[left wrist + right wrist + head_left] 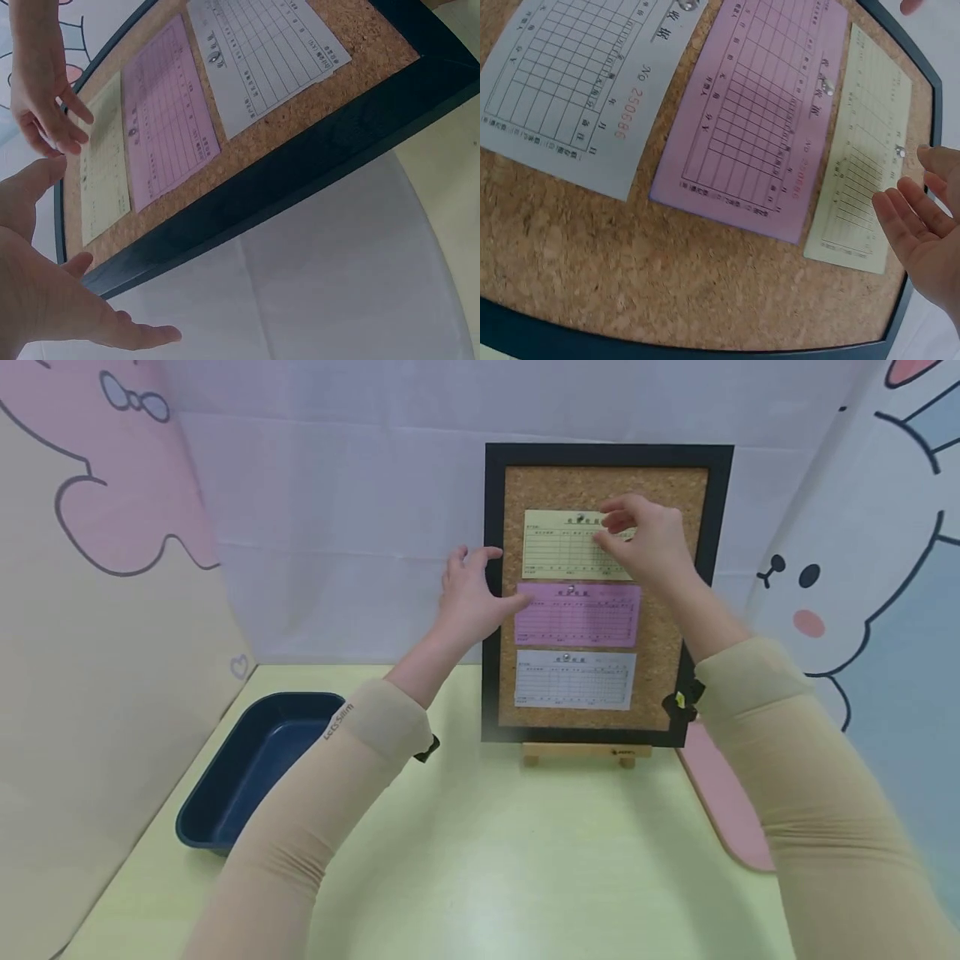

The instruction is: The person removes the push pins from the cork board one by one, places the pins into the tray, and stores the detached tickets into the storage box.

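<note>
Three receipt slips hang one above another on a black-framed corkboard point(660, 652): yellow point(555, 556) on top, pink point(577, 620) in the middle, white point(573, 687) below. Each has a small shiny push pin point(901, 151) near its top. My right hand point(654, 539) is at the right part of the yellow slip, fingers loosely bent, thumb apart from them; nothing shows between them. Whether it touches the paper cannot be told. At the board's left edge is my left hand point(474, 597), fingers spread, thumb pointing toward the pink slip; in the left wrist view it holds nothing.
The board leans on a small wooden easel point(585, 750) on a pale yellow-green table point(480, 860). A dark blue tray point(247, 768) stands at the left, partly behind my left sleeve. A pink flat board point(727, 802) lies at the right. White cloth point(337, 527) hangs behind.
</note>
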`<state>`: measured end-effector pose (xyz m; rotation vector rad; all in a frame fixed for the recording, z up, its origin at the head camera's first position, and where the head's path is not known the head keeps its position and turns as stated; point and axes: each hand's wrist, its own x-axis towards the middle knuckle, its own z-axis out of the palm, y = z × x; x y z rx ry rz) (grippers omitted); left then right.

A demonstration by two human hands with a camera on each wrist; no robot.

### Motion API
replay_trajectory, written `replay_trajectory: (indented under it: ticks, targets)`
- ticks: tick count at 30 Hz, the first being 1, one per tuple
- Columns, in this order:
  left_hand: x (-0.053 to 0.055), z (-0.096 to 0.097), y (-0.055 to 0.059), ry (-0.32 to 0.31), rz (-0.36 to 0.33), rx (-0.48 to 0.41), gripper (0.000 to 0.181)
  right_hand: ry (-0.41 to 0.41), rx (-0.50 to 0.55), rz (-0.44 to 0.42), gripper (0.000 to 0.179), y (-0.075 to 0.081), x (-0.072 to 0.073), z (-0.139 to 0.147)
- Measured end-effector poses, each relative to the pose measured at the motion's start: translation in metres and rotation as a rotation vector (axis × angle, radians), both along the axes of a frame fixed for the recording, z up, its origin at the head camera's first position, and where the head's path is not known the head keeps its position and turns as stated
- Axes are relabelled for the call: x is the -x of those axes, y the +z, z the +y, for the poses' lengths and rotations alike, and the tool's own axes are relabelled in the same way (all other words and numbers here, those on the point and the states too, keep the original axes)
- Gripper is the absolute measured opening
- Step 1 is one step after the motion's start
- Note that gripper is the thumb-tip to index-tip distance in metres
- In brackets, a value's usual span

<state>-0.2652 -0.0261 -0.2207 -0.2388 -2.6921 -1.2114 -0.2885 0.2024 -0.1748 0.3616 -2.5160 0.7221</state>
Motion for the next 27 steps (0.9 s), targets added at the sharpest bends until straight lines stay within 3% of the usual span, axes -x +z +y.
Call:
replay_trajectory:
  ticks: [5, 12, 21, 27]
  targets:
    - [0.003, 0.01, -0.005, 0.02, -0.019, -0.008, 0.077, -0.007, 0.008, 0.08, 0.033, -0.005, 0.013, -0.007]
    - [0.01, 0.024, -0.011, 0.036, -0.017, -0.084, 0.079, -0.07, 0.061, 0.14, 0.029, -0.012, 0.024, -0.014]
    - [0.014, 0.035, -0.014, 0.019, -0.027, -0.215, 0.072, -0.174, 0.082, 0.163, 0.029, -0.016, 0.026, -0.021]
    - [0.015, 0.04, -0.015, 0.029, -0.042, -0.229, 0.07, -0.193, 0.079, 0.17, 0.027, -0.018, 0.025, -0.024]
